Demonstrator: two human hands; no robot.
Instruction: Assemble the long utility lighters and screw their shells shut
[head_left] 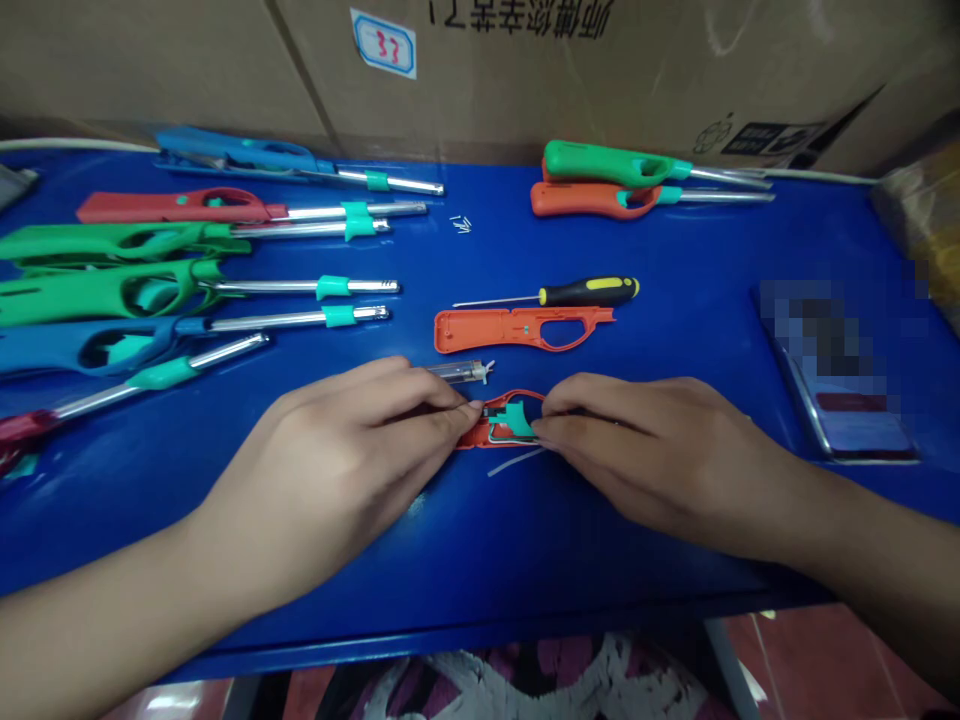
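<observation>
Between my hands lies an orange lighter handle half (472,436), its inner side up, with a green trigger (516,420) and thin wires in it. My left hand (341,450) pinches its left end, fingers closed. My right hand (637,450) has its fingers closed on the right end, where a thin pale tube (514,462) sticks out below. A clear fuel tank (461,372) lies just beyond my left fingers, partly hidden by them. Farther back rests the other orange handle half (480,332), with a black and yellow screwdriver (589,291) behind it.
Several lighters in parts, such as a green one (97,290), fill the left side. A green lighter (607,163) and an orange lighter (577,200) lie back right. Small screws (460,225) sit mid-table. A phone (840,390) is at right; a cardboard box (480,100) stands behind.
</observation>
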